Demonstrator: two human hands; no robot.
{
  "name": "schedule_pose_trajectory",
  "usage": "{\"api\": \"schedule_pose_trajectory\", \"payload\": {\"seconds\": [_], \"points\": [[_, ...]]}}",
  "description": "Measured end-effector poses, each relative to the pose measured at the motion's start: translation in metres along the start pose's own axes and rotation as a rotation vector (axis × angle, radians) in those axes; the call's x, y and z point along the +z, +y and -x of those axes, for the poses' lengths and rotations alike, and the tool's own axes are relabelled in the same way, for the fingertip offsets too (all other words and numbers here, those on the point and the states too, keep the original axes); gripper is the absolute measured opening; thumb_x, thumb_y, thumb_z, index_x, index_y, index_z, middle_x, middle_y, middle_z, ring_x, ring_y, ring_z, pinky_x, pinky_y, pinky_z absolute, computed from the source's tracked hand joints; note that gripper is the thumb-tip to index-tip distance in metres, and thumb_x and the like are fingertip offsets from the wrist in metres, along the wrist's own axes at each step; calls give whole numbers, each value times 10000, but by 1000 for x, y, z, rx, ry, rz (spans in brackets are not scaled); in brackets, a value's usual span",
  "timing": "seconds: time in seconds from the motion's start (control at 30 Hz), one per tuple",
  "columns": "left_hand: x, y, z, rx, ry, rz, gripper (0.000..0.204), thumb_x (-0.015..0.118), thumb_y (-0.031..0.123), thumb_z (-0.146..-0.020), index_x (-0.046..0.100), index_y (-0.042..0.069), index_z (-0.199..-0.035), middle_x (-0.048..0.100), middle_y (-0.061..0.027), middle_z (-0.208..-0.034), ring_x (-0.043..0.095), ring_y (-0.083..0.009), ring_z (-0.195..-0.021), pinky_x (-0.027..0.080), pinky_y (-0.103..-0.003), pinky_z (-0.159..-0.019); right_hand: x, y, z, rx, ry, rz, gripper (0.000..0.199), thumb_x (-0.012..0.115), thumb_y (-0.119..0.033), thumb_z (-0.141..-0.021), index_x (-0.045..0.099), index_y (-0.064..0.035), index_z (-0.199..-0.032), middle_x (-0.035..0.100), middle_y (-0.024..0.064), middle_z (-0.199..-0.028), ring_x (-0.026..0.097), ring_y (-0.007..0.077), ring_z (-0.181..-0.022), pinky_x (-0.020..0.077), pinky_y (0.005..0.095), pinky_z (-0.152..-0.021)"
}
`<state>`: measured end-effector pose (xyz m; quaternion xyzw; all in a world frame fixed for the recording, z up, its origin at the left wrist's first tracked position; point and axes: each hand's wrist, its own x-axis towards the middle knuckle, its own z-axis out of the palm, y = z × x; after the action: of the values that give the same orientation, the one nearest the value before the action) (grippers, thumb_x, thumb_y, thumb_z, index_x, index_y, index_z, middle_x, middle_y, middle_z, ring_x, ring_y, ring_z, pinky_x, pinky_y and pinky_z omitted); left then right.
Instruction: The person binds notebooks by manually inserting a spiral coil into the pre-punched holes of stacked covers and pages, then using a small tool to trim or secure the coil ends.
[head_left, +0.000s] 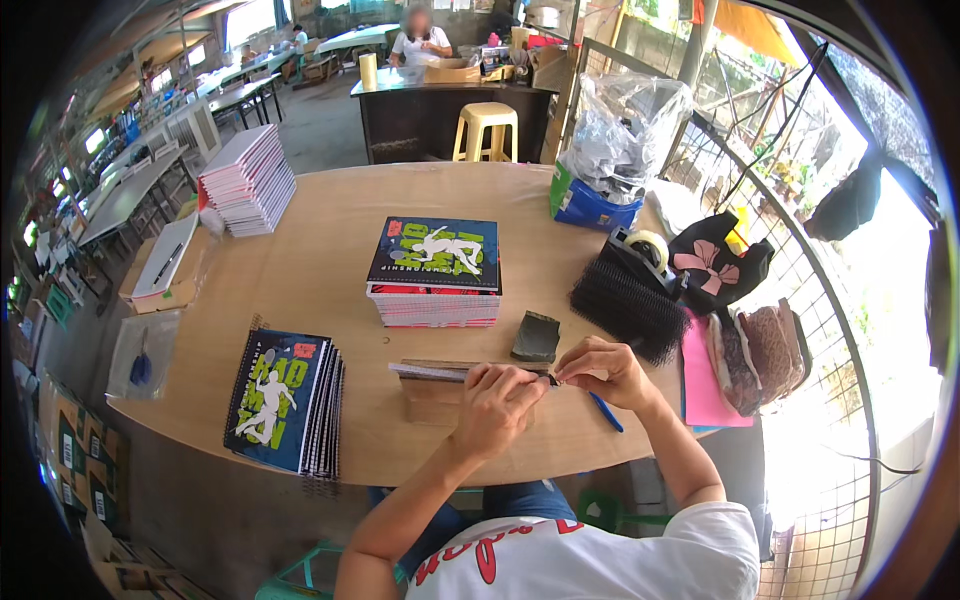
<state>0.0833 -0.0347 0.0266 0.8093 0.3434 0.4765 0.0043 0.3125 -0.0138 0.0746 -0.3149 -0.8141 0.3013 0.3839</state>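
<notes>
A notebook [428,371], seen edge-on, stands in a wooden holder [428,404] at the table's near side. My left hand [497,402] is closed over its right part, fingers pressed together. At the notebook's right end my right hand [607,372] pinches a small dark piece [554,380] that looks like the end of a black spiral coil. Just beyond my hands lies a dark square block [536,337]. A blue pen-like tool [606,412] rests below my right hand. Farther right is a bundle of black spiral coils [628,308].
Unbound notebooks [436,270] are stacked ahead, and coil-bound ones [278,402] at the left. More stacked books [248,180] stand far left. To the right are a tape dispenser [645,252], pink sheets [712,375] and a plastic bag [622,130]. A person [420,45] sits at a far desk.
</notes>
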Motion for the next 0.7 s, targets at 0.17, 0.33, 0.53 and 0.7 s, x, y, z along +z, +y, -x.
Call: {"api": "schedule_pose_trajectory", "payload": {"seconds": [0.17, 0.33, 0.53, 0.7], "points": [[0, -1, -9, -24, -1, 2, 159, 760, 122, -814, 734, 185, -958, 642, 46, -882, 630, -178, -835, 438, -361, -814, -4, 6, -5, -24, 27, 99, 197, 753, 77, -799, 760, -51, -948, 732, 80, -983, 685, 226, -911, 547, 344, -796], [1, -1, -18, -34, 19, -15, 120, 760, 128, -829, 720, 171, -933, 633, 32, -857, 627, -190, -807, 442, -371, -790, -9, 13, -6, 82, -27, -97, 200, 704, 88, -838, 740, -19, -1004, 721, 103, -989, 679, 207, -932, 536, 329, -817], [7, -2, -22, -87, 14, 20, 122, 754, 123, -829, 704, 161, -933, 631, 24, -855, 627, -197, -804, 432, -371, -790, -3, 31, -3, 189, -16, -276, 185, 679, 72, -877, 713, 5, -1047, 700, 100, -1017, 654, 197, -984, 514, 315, -856], [3, -4, -4, 58, 15, -33, 162, 751, 110, -814, 719, 174, -960, 647, 51, -911, 630, -168, -823, 419, -354, -809, -8, 2, -3, 72, -78, -86, 190, 729, 41, -842, 726, -29, -1019, 713, 91, -993, 654, 236, -941, 512, 363, -847]]}}
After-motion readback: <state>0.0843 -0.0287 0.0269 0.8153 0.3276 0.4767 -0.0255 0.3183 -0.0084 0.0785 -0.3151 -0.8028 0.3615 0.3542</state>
